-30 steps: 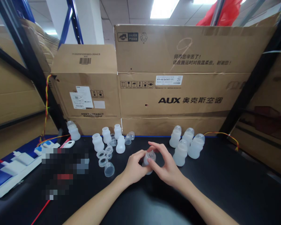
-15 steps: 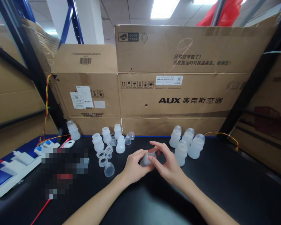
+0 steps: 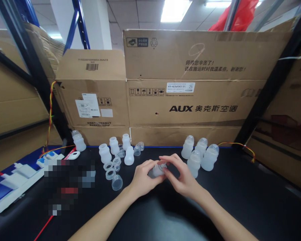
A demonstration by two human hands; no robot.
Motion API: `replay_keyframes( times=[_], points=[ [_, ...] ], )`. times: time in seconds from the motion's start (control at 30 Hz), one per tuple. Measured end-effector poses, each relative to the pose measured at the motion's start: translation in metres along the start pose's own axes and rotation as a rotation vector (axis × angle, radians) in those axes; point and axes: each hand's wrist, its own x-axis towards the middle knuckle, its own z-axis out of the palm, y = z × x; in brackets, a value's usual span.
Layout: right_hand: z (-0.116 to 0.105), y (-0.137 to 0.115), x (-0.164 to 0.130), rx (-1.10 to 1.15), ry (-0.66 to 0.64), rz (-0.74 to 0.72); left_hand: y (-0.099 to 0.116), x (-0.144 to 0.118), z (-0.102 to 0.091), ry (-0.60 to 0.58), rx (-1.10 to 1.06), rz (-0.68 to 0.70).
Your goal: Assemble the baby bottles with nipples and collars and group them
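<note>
A small milky-white baby bottle [image 3: 157, 170] is between my hands over the black table, tilted to the right. My left hand [image 3: 143, 176] is wrapped around its body from the left. With bent fingers and thumb, my right hand [image 3: 184, 175] grips its top end, which looks like a clear ring and is partly hidden by the fingers. To the left stand several open bottles [image 3: 105, 154]. Beside them lie clear collar rings [image 3: 110, 173], teats [image 3: 117, 167] and a clear dome cap [image 3: 117, 182]. Right of my hands are several capped bottles [image 3: 209, 158].
Cardboard boxes [image 3: 203, 127] form a wall behind the table. Another capped bottle [image 3: 78, 141] stands at the far left, near a white power strip [image 3: 20, 187] with plugs and cables. More clear caps [image 3: 137, 150] lie at the back. A blurred dark patch [image 3: 70, 180] covers the left side.
The bottle has tipped a little to the right. My right hand's fingers and thumb have shifted around its top. The other bottles and parts stay where they were.
</note>
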Motion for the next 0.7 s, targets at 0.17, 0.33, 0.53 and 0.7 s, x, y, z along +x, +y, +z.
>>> replay_keyframes(
  times=[0.17,0.33,0.53,0.7],
  points=[
    [0.005,0.009,-0.001,-0.071,0.040,0.036,-0.002,0.000,-0.001,0.001,0.028,-0.003],
    [0.004,0.010,0.001,-0.134,0.058,0.076,-0.003,0.000,0.000,-0.009,0.041,0.005],
    [-0.003,0.011,0.005,-0.068,0.027,0.119,-0.004,-0.001,0.000,0.006,0.011,0.025],
    [-0.006,0.017,0.005,-0.003,0.031,0.105,-0.004,-0.002,0.000,0.000,0.010,0.041]
  ],
)
